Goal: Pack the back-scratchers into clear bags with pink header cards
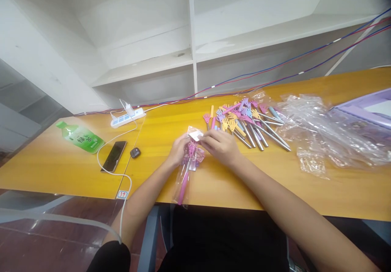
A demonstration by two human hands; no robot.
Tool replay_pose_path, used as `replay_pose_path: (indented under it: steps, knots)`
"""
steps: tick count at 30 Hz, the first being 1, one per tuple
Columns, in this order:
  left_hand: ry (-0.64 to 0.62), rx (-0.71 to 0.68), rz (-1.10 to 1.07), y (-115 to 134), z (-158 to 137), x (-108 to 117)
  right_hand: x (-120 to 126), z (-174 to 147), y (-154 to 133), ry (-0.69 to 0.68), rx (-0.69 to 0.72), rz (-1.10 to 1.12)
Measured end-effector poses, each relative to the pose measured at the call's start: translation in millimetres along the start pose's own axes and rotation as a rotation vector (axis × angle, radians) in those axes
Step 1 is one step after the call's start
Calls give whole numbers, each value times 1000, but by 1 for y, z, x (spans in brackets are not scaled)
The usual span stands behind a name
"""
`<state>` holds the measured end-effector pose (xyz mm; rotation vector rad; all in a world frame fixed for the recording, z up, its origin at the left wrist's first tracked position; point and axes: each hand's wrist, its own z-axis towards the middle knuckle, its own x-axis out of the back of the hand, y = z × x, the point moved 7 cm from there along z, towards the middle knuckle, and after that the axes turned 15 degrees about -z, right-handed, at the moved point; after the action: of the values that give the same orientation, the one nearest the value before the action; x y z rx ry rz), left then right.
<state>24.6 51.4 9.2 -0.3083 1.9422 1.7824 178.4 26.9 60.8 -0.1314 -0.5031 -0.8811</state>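
Note:
A pink back scratcher, hand-shaped head upward, lies inside a clear plastic bag near the table's front edge. My left hand is closed on the bag's upper left side. My right hand has its thumb and fingers pinched at a small white strip at the bag's top. Whether the strip is part of the bag or loose, I cannot tell. Small pinkish-purple pieces show beside and under the bag. Past my right hand lies a pile of back scratchers in pink, yellow, blue and purple with metal rods.
Clear plastic bags are heaped at the right, beside a lilac box. Leftward are a green bottle on its side, a phone, a dark earphone case and a power strip. A white cable crosses my left arm.

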Motion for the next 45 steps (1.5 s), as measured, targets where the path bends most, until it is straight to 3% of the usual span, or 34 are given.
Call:
replay_pose_path:
  steps: [7, 14, 18, 26, 29, 33, 41, 45]
  knots:
    - [-146, 67, 46, -9, -9, -15, -1, 4, 21, -118, -281, 132]
    - [-60, 12, 51, -10, -2, -7, -14, -3, 27, -199, -461, 348]
    - [-23, 59, 25, -7, -3, -6, -18, -6, 28, -202, -526, 412]
    - [53, 21, 17, -6, -2, 1, -5, -3, 25, -104, -488, 390]
    - [68, -10, -47, -8, 0, 4, 0, 0, 17, -63, -362, 385]
    - [84, -43, -115, -7, 2, 5, -7, -1, 7, -139, -243, 372]
    - [136, 26, -165, -4, 0, 5, -16, -10, 25, -167, -489, 353]
    - [169, 24, -199, -4, 0, 6, -26, -11, 24, -283, -446, 382]
